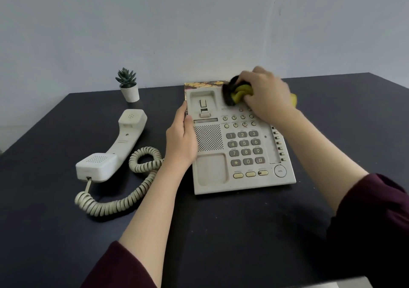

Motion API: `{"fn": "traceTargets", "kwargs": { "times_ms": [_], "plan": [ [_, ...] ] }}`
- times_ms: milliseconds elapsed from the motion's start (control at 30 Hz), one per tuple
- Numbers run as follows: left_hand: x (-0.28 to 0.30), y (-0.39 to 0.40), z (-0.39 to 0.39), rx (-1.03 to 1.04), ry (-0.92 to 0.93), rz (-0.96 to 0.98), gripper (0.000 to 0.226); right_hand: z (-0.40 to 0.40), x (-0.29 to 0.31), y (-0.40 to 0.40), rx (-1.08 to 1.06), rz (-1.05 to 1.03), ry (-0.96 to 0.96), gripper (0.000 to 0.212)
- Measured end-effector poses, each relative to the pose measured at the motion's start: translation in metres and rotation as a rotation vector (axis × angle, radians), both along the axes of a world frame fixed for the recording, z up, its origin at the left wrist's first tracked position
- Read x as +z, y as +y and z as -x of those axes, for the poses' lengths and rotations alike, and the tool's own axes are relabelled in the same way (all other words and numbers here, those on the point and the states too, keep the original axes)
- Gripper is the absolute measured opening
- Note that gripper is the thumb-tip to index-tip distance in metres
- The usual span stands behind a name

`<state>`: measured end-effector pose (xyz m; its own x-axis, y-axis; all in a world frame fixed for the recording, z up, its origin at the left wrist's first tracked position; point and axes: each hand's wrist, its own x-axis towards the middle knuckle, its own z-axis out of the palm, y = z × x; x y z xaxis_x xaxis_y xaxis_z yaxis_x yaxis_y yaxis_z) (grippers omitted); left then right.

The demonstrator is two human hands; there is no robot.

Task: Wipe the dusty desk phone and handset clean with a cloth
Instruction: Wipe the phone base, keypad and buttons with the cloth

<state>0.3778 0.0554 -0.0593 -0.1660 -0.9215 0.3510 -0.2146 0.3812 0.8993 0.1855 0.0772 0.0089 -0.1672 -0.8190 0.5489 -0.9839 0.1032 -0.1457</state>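
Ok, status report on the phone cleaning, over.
Right hand grips cloth, pressed on phone top right. Left hand steadies phone's left edge. Handset off cradle, lying left on desk. Nothing in the way.

So the dark matte table (221,232) had a beige plastic desk phone (243,181) sitting mid-right, its beige handset (115,150) lying off to the left with the coiled cord (124,201) looping between them, plus a little potted succulent (128,86) near the back edge.
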Motion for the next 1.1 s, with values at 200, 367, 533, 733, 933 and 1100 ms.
{"fn": "traceTargets", "kwargs": {
  "times_ms": [200,367,533,733,933,1100],
  "plan": [
    [0.002,-0.005,-0.003,0.002,0.034,-0.049,0.040,0.015,0.018,0.001,-0.133,0.166,-0.066,0.033],
    [0.001,-0.002,-0.002,0.002,-0.055,0.000,0.038,-0.002,0.000,0.006,0.034,-0.069,0.083,0.037],
    [0.002,-0.002,-0.001,0.004,-0.048,0.011,0.038,0.038,0.013,0.024,-0.377,0.078,-0.076,0.028],
    [0.000,-0.002,0.002,0.027,-0.067,0.031,0.038,0.017,-0.003,0.026,0.139,0.108,-0.204,0.045],
    [-0.001,0.002,0.005,0.064,-0.049,0.022,0.039,0.032,-0.030,0.048,-0.108,0.007,-0.428,0.022],
    [-0.003,0.001,0.008,0.076,-0.043,0.017,0.039,0.020,-0.038,0.094,-0.104,-0.292,-0.320,0.025]
  ]
}}
